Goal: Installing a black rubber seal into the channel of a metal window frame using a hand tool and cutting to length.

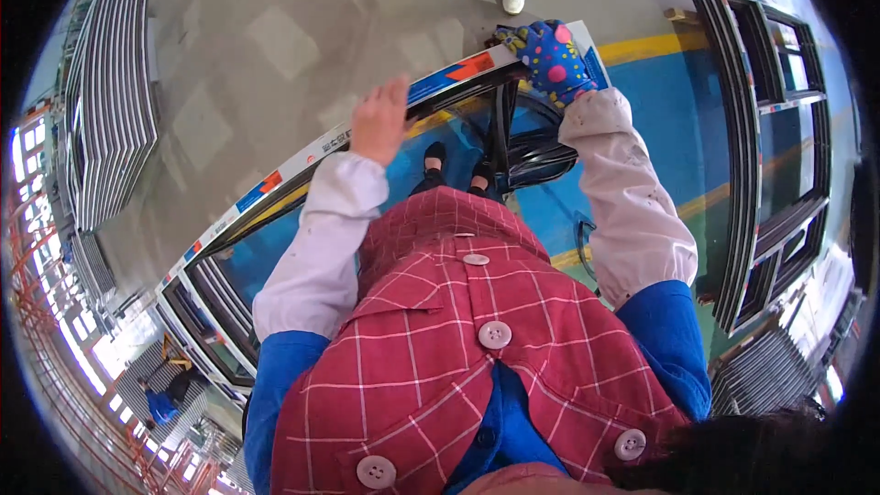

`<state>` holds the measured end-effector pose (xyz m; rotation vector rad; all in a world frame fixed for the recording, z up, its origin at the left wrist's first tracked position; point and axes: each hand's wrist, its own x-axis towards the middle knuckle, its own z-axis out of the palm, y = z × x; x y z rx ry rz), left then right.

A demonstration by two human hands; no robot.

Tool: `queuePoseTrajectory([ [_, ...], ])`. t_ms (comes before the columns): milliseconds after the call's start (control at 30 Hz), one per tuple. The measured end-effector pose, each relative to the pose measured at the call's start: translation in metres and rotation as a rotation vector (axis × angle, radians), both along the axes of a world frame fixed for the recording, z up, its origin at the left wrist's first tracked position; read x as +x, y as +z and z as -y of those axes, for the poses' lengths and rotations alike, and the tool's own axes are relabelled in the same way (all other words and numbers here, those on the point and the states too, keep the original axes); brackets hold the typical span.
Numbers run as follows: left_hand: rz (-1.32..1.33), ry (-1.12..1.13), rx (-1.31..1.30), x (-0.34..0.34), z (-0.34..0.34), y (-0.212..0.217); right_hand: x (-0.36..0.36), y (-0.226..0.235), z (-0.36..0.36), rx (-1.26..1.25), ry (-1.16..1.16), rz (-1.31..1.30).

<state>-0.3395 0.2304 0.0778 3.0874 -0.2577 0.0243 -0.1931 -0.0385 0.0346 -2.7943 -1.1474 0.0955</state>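
A long window frame (312, 151), its edge covered in white film with blue and orange patches, runs slantwise in front of me. My left hand (380, 119) is bare, at the edge's middle, fingers stretched out and slightly blurred; contact is unclear. At the frame's far right corner is my right hand (555, 64), in a blue glove with coloured dots. Its fingers are bent around something at the edge; a yellowish patterned bit shows there, too small to name. White sleeve covers reach up both forearms.
Dark strips lie coiled (541, 156) on the blue floor inside the frame. Glazed frames (770, 156) lean in a stack at right; grey profiles (110, 110) stand at left. Another person's shoes (513, 2) are beyond the frame. A person in blue (165, 403) is far left.
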Motion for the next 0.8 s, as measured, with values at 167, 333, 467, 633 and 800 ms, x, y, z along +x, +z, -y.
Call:
queuePoseTrajectory([
  [167, 0.081, 0.02, -0.013, -0.025, -0.034, -0.009, -0.023, 0.016, -0.035, 0.443, 0.058, -0.135],
  [333, -0.004, 0.09, -0.137, -0.004, -0.007, -0.026, -0.045, 0.001, -0.087, 0.046, 0.144, -0.068],
  [467, -0.034, 0.151, -0.186, -0.002, -0.003, -0.017, -0.039, -0.016, -0.083, 0.381, 0.317, 0.229],
  [633, 0.0, 0.063, -0.103, -0.053, -0.077, 0.02, -0.042, -0.004, -0.082, 0.226, 0.241, 0.157],
  [800, -0.099, 0.256, 0.017, -0.111, -0.157, 0.016, -0.083, 0.016, -0.143, 0.418, 0.165, -0.27],
])
